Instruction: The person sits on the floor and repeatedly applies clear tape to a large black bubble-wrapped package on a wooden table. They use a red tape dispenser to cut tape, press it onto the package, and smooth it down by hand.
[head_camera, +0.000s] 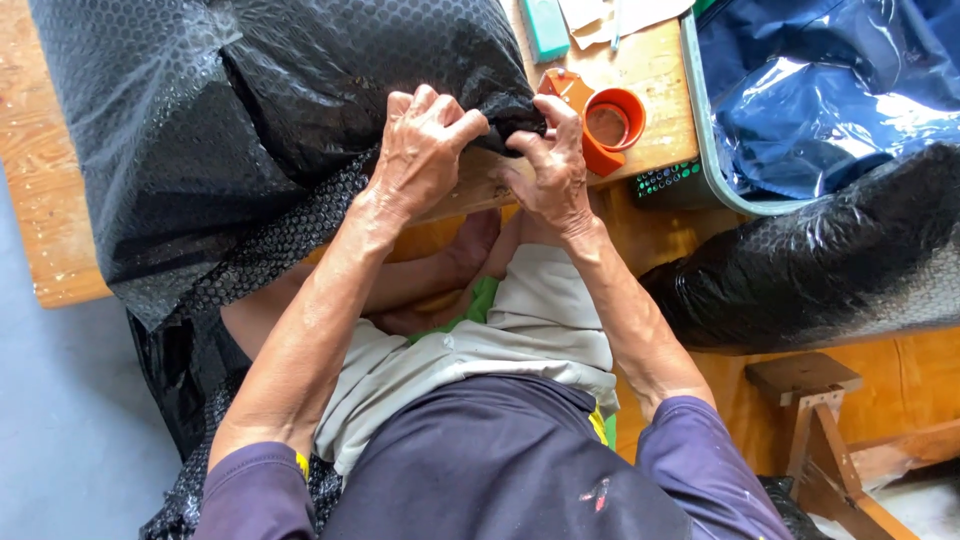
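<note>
Both hands (425, 150) (548, 165) pinching black bubble-wrap bundle (260, 110) on worn wooden table (655, 70), grey floor (60, 400) below

Both forearms are stretched forward and angled inward toward the far side. The left hand (420, 150) is curled, fingers bent tight. The right hand (550, 165), close beside it, is pinched shut.

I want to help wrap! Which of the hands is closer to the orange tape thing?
The right hand. It pinches the black bubble wrap right beside the orange tape dispenser; the left hand grips the wrap farther away.
</note>
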